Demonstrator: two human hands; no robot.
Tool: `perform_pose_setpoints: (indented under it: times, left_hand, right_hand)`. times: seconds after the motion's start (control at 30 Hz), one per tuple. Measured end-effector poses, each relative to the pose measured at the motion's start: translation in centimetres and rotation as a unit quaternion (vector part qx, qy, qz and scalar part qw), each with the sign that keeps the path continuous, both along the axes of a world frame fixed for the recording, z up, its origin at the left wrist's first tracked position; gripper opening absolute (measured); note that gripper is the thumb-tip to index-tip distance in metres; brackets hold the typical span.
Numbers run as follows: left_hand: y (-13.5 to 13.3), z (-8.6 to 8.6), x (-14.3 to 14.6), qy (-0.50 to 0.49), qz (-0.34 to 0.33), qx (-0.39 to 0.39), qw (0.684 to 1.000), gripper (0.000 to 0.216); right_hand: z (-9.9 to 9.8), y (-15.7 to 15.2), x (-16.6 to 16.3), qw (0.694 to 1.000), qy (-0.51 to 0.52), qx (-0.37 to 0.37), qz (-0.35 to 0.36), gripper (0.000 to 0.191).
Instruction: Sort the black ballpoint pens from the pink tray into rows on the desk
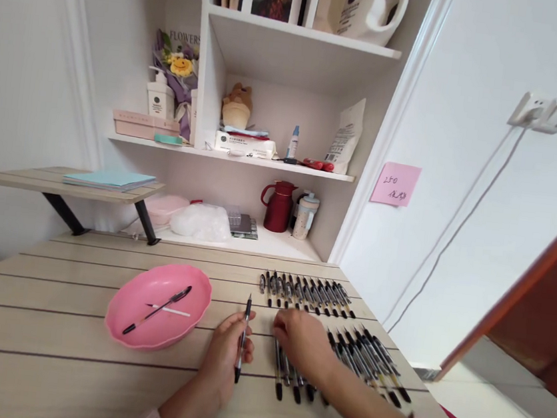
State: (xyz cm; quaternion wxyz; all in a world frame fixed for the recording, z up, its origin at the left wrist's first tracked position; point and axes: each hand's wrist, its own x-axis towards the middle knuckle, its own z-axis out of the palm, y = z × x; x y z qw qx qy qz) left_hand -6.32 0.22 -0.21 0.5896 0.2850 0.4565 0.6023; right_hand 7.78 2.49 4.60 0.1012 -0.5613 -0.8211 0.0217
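My left hand [225, 358] is closed around a black pen [244, 329], held upright above the wooden table [42, 343]. My right hand [304, 346] rests palm down on the near row of black pens [366, 363], fingers curled over several of them; whether it grips one I cannot tell. A second row of black pens [304, 292] lies farther back. To the left stands a pink bowl [159, 306] holding one black pen [159, 308] and a thin white refill [169, 310].
White shelves [274, 161] behind the table carry a red jug [279, 207], a bottle, boxes and bags. A small raised stand [60, 183] with a blue notebook sits at back left. A pink sticky note [395, 184] and a cable hang on the right wall.
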Motion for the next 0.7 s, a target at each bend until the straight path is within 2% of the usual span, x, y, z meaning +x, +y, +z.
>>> perform_pose_setpoints:
  times: [0.13, 0.23, 0.37, 0.53, 0.7]
  left_hand:
    - [1.4, 0.6, 0.0, 0.123, 0.029, 0.005, 0.992, 0.026]
    - [3.7, 1.2, 0.0, 0.198, 0.025, -0.003, 0.98, 0.019]
    - [7.7, 1.7, -0.1, 0.312, 0.015, -0.027, 0.949, 0.024]
    - [12.1, 1.6, -0.3, 0.449, -0.015, -0.063, 0.891, 0.031]
    - [14.7, 1.6, -0.4, 0.549, -0.033, -0.083, 0.831, 0.032]
  right_hand:
    - [-1.2, -5.6, -0.1, 0.995, 0.029, -0.056, 0.075, 0.017]
    - [-2.3, -7.6, -0.9, 0.986, 0.018, -0.082, 0.147, 0.014]
    - [-3.8, -7.3, -1.7, 0.975, -0.019, -0.033, 0.219, 0.014]
    - [-6.4, -5.9, -1.6, 0.963, -0.007, 0.028, 0.267, 0.016]
    - [-8.0, -5.0, -1.5, 0.964, 0.017, 0.023, 0.263, 0.012]
